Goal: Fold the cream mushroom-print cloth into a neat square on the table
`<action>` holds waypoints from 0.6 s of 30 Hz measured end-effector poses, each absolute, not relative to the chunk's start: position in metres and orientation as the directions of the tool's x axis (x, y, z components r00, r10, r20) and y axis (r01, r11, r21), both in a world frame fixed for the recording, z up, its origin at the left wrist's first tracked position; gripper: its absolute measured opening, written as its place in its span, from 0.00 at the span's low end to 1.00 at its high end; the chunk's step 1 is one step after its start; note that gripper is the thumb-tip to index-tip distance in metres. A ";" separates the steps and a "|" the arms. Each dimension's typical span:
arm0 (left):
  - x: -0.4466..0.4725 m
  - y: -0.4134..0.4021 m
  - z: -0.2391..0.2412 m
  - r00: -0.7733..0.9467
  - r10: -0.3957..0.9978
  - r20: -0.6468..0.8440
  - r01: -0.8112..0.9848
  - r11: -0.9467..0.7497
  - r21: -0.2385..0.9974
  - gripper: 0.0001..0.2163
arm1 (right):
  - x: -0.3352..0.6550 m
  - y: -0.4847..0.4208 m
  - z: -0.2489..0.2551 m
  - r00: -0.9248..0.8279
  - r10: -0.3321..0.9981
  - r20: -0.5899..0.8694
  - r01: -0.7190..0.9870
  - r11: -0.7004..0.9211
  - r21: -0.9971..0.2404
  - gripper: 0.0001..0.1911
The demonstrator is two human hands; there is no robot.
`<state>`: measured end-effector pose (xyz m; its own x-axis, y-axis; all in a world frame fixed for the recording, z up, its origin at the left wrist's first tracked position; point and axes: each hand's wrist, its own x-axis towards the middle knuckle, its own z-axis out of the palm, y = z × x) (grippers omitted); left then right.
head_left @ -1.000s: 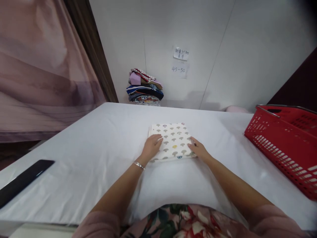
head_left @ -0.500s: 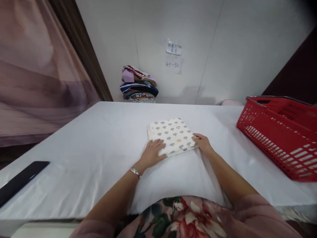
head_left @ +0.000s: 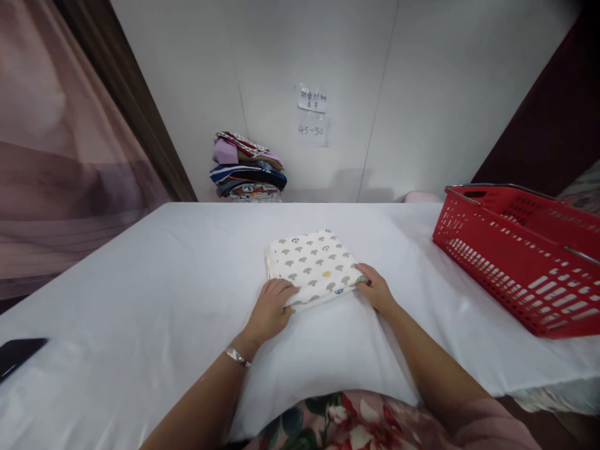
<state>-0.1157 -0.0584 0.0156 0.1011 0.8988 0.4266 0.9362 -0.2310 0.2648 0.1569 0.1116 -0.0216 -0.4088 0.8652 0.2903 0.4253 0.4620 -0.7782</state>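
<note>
Our left hand [head_left: 269, 312] and right hand [head_left: 379, 294] pinch the folded white mushroom-print cloth [head_left: 313, 265] at its near corners. Pulling unevenly, we could skew its layers.

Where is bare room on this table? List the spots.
Bare tablecloth lies left, between the black object and folded cloth; right, between that cloth and the red basket; and behind the cloth, to the far edge. Crowded: the folded cloth's near corners, where the left hand and right hand touch it.
</note>
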 end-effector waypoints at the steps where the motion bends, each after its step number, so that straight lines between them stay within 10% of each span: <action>1: -0.115 -0.058 0.016 0.086 0.902 0.423 0.934 -0.220 0.280 0.21 | 0.156 0.114 -0.023 -0.410 0.855 0.318 0.420 0.487 -0.766 0.25; 13: -0.125 -0.066 0.013 0.027 0.904 0.427 0.776 -0.288 0.561 0.18 | 0.166 0.127 -0.044 -0.453 0.792 0.410 0.456 0.600 -0.657 0.23; 18: -0.139 -0.065 0.015 -0.407 0.845 0.348 0.577 -0.057 0.815 0.09 | 0.157 0.112 -0.025 -0.449 0.721 0.528 0.461 0.693 -0.554 0.22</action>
<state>-0.1385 -0.0645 0.0150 -0.4070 0.8447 0.3476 0.5771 -0.0572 0.8147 0.1568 0.1118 -0.0253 -0.4489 0.7209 0.5280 0.4614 0.6930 -0.5539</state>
